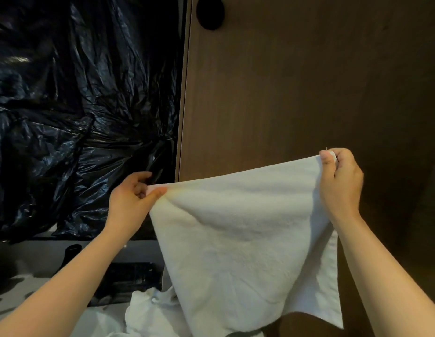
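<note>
Head view: a person is holding a white towel [245,242] up by its top edge in front of a brown wooden panel [296,81]. The left hand [131,198] is pinching the towel's left corner between thumb and curled fingers; the right hand [340,181], raised higher, is pinching the right corner in the same way. The towel is hanging stretched between both hands, its lower part draping toward white cloth [148,312] lying below. Crumpled black plastic sheeting [78,105] is covering the area left of the panel, and a dark keyboard-like device [131,276] is resting beneath the left forearm.
</note>
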